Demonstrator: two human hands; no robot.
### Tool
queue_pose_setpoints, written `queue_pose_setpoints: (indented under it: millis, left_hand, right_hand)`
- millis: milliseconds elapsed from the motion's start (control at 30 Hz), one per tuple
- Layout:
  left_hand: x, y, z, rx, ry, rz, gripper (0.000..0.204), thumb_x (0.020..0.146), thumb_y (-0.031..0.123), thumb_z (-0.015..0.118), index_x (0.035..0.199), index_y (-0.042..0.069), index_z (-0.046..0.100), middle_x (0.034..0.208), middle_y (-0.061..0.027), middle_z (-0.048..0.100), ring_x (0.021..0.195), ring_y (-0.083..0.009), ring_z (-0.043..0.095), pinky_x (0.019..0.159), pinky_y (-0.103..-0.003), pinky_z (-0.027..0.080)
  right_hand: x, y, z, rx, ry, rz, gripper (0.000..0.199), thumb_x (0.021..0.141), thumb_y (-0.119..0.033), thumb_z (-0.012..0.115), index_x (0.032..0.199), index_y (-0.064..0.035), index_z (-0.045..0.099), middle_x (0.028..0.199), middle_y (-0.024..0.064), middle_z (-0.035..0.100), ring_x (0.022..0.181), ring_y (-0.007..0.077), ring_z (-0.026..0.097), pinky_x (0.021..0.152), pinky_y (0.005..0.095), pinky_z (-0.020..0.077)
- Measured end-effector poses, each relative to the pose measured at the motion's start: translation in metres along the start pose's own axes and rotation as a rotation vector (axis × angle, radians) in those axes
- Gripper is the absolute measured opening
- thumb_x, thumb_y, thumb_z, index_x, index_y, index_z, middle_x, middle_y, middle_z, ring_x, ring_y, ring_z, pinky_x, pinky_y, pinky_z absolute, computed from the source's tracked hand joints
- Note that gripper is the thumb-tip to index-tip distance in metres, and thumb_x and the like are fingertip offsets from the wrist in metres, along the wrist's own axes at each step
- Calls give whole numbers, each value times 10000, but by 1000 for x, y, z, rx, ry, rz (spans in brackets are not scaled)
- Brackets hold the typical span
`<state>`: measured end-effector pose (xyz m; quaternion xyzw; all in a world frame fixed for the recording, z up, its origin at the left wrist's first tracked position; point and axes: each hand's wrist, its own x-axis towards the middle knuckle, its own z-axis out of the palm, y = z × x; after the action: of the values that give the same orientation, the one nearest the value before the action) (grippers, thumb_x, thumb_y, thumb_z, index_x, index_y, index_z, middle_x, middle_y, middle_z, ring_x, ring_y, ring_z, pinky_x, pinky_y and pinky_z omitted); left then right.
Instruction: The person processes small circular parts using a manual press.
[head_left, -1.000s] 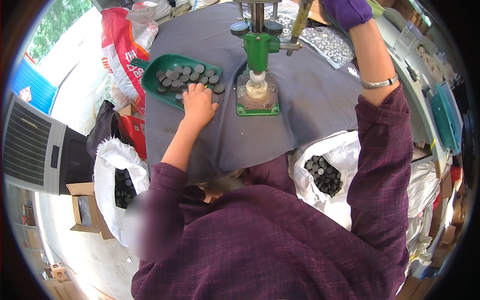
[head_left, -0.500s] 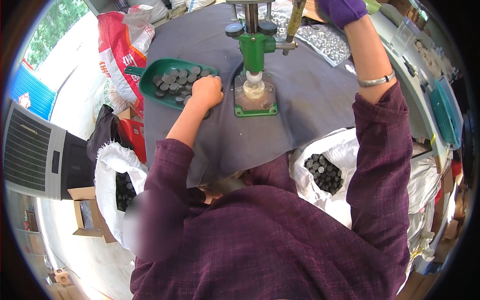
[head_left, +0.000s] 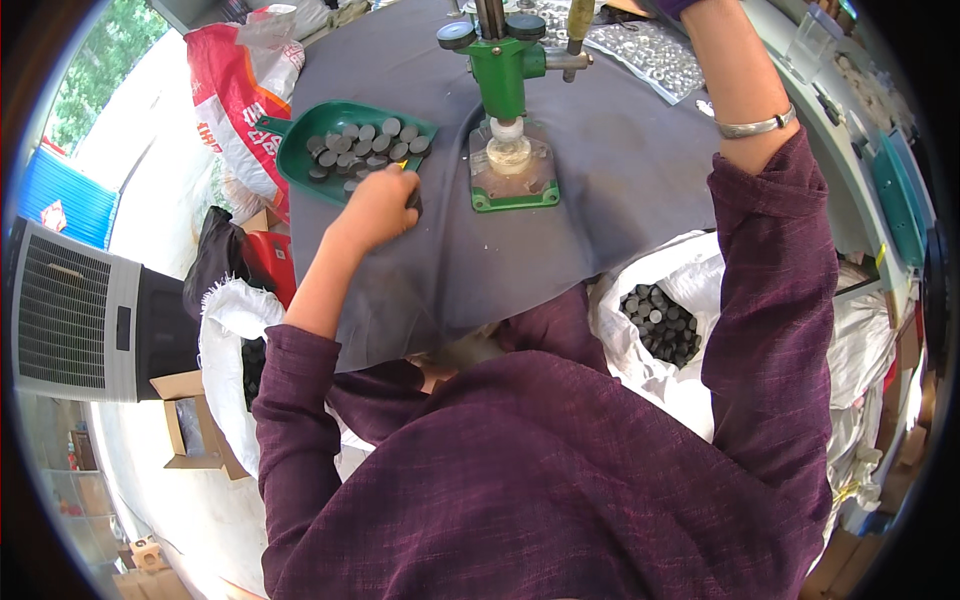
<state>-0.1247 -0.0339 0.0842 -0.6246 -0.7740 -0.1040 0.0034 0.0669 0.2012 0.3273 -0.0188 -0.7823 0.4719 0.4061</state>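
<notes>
My left hand point(head_left: 378, 210) is at the near right edge of a green scoop point(head_left: 297, 172), its fingers closed on what looks like a dark disc point(head_left: 416, 198), partly hidden by them. Several grey-black discs point(head_left: 346, 145) lie in the scoop. A small yellow spot point(head_left: 403, 164) shows by the fingertips. To the right stands a green hand press point(head_left: 500, 85), with a pale round die point(head_left: 508, 152) on its base. My right hand, in a purple glove point(head_left: 672, 5), is mostly cut off by the top edge, so its fingers are hidden. A worn yellowish lever handle point(head_left: 580, 20) rises from the press.
A clear bag of small metal parts point(head_left: 650, 60) lies at the table's far right. White sacks of dark pieces stand by my legs, one at right point(head_left: 625, 350) and one at left point(head_left: 225, 350). A red-white sack point(head_left: 225, 90) and an air cooler point(head_left: 75, 310) are at left.
My left hand has drawn back toward me and slightly left, off the scoop's edge. My right hand has moved up, mostly out of the picture. The view has shifted slightly.
</notes>
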Motion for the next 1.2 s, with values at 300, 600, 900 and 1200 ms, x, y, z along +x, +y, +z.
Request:
queue_pose_setpoints:
  millis: [300, 600, 900, 1200]
  left_hand:
    - [-8, -2, 12, 122, -102, 7, 325, 661, 47, 720, 957, -4, 596, 948, -191, 615, 886, -383, 619, 782, -456, 497]
    - [-34, 21, 12, -856, 138, -251, 393, 718, -44, 736, 1086, 35, 623, 923, -35, 657, 778, -126, 617, 688, -256, 509]
    - [-43, 63, 10, -1518, 158, -126, 465, 756, -77, 736, 1182, 12, 572, 1040, -29, 614, 835, -86, 587, 670, -215, 512]
    - [-44, 85, 17, -1451, 204, 14, 454, 771, -111, 707, 1188, 8, 571, 1084, -2, 590, 912, -72, 577, 783, -219, 513]
  right_hand:
    - [-2, -6, 6, -4, 54, 55, 221, 936, -196, 563, 921, -4, 673, 683, 59, 624, 591, 136, 590, 552, 263, 487]
    - [4, 2, 7, 87, 45, 48, 197, 925, -182, 581, 911, -8, 673, 671, 60, 610, 595, 140, 591, 550, 272, 486]
    - [2, -1, 7, 66, 93, 40, 198, 931, -161, 573, 915, 12, 670, 678, 68, 610, 573, 150, 579, 534, 282, 490]
    - [-1, -2, 7, 47, 90, 30, 208, 913, -191, 596, 924, 0, 676, 677, 59, 617, 552, 144, 578, 520, 266, 485]
